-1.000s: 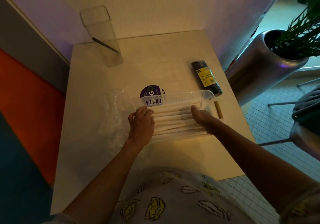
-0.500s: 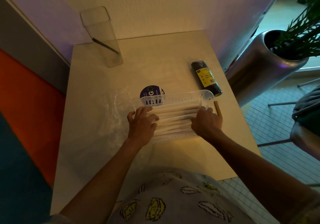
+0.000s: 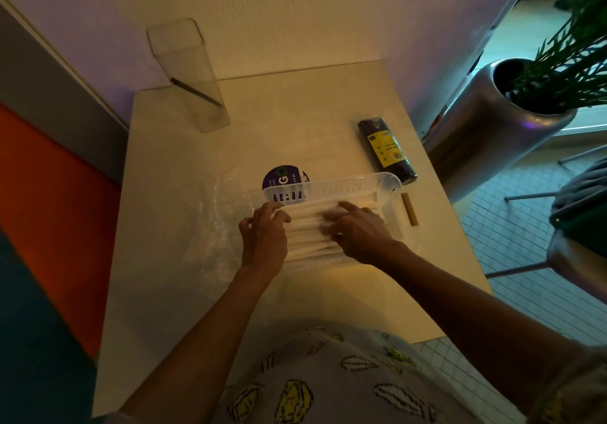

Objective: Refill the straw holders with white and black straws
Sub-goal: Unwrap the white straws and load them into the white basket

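Evidently the refill is partly done: the white basket (image 3: 353, 187) near the middle of the table (image 3: 295, 121) already holds a layer of white straws (image 3: 307, 231) lying side by side. Both hands lie on that layer. The left hand (image 3: 264, 236) rests on the straws at the basket's left end with fingers loosely bent, and the right hand (image 3: 356, 231) lies over the middle with fingers spread and flat; neither plainly pinches a straw. Left of the basket lies crumpled clear wrapping (image 3: 210, 226). Behind the basket to the right, a pack of black straws (image 3: 387, 149) looks unopened. Far behind the basket to the left, the tall clear holder (image 3: 190, 78) contains one dark straw. Judged so, the black straws remain to be loaded.
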